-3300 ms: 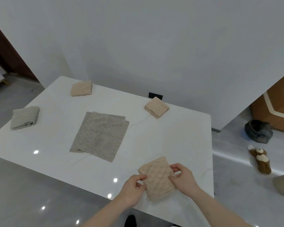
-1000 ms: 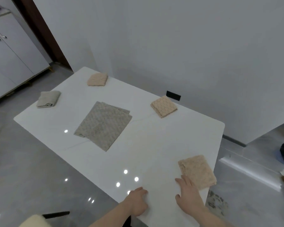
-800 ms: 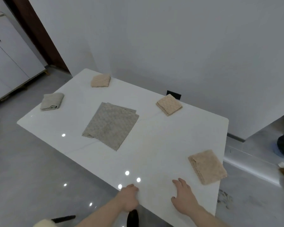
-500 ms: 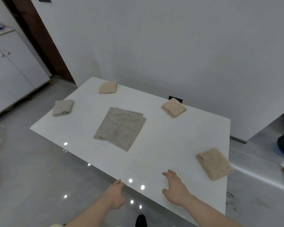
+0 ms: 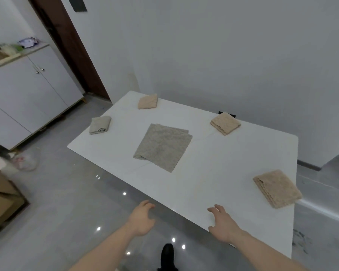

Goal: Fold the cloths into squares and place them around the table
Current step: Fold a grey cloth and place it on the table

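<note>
Four folded cloths [image 5: 277,188], one grey cloth [image 5: 162,146] flat

Even, soft, cool overhead light is seen throughout; scene moderately bright. Small round lamp reflections are caught on glossy grey floor tiles [image 5: 70,194] near table edge. White table [image 5: 219,169] is rendered bright, without blown glare. Faint soft shadow is cast on wall [image 5: 223,55] behind table's far side. Strong wide-angle bending is noted at frame edges: door frame [image 5: 70,49] and cabinet [image 5: 27,94] lean. Slight motion blur and compression softness are seen on both forearms and on left margin.
</note>
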{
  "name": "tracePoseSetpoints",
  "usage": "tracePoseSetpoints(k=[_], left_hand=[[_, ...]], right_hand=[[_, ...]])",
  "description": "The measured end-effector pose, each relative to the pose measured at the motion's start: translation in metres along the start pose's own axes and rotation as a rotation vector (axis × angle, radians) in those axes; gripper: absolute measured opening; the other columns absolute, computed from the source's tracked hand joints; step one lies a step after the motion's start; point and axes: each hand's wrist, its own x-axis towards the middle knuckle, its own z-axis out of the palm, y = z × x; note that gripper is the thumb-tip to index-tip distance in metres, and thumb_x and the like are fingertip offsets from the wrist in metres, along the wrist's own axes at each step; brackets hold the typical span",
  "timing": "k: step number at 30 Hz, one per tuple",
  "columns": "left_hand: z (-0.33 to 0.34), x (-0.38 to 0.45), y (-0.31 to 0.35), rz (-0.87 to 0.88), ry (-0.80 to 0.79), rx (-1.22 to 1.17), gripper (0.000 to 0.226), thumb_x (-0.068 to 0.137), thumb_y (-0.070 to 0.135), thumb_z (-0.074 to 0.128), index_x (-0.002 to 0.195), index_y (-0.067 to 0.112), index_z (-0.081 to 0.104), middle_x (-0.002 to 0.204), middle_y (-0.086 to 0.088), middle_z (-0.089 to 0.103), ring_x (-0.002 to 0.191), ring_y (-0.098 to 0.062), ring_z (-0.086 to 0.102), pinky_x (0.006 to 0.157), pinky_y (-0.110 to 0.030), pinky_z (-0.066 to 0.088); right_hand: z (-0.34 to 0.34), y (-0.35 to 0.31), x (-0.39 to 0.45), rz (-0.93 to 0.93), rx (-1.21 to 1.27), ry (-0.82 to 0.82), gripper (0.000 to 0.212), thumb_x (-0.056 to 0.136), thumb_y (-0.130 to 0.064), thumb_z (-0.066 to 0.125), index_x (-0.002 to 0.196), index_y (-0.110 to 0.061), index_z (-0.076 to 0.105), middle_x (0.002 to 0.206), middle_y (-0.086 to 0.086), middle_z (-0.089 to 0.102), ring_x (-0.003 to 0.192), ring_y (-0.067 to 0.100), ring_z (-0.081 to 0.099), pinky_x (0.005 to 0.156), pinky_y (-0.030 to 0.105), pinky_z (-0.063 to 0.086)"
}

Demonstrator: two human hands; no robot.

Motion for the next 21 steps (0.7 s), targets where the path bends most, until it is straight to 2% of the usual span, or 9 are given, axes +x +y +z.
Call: tracePoseSetpoints(k=[3,8,12,21], left_hand=[[-0.02,0.008,-0.011,0.014,0.008,0.026,0.061,0.088,0.023,0.065,0.147,0.019,0.05,0.163,-0.003,0.028,0.149,-0.017,0.034,0.116,-0.018,0.023],[-0.06,0.043,-0.027,0.062,0.022,0.012,0.056,0.091,0.027,0.064,0.145,0.021,0.05,0.164,-0.003,0.028,0.15,-0.018,0.032,0.116,-0.021,0.025],[-0.103,0.088,-0.044,0.153,0.004,0.042,0.058,0.089,0.03,0.063,0.145,0.025,0.05,0.165,0.0,0.025,0.146,-0.02,0.037,0.112,-0.026,0.035],[-0.181,0.191,-0.085,0.364,-0.108,0.171,0.058,0.091,0.025,0.057,0.149,0.027,0.046,0.167,0.004,0.02,0.149,-0.021,0.031,0.117,-0.028,0.03]], right_hand=[[-0.007,-0.02,0.007,-0.016,-0.023,-0.013,0.074,0.085,-0.027,0.055,0.154,-0.027,0.028,0.166,0.0,0.007,0.14,0.025,0.041,0.107,0.03,0.041],[-0.024,-0.059,0.036,0.0,0.009,0.086,0.07,0.088,-0.028,0.056,0.153,-0.026,0.031,0.165,0.001,0.012,0.143,0.026,0.039,0.113,0.031,0.035],[-0.023,-0.099,0.07,0.044,0.059,0.155,0.069,0.088,-0.028,0.056,0.153,-0.026,0.031,0.165,0.002,0.012,0.141,0.026,0.041,0.112,0.032,0.037],[0.008,-0.195,0.144,0.168,0.183,0.264,0.065,0.091,-0.027,0.057,0.152,-0.025,0.034,0.164,-0.002,0.014,0.141,0.018,0.041,0.109,0.027,0.037]])
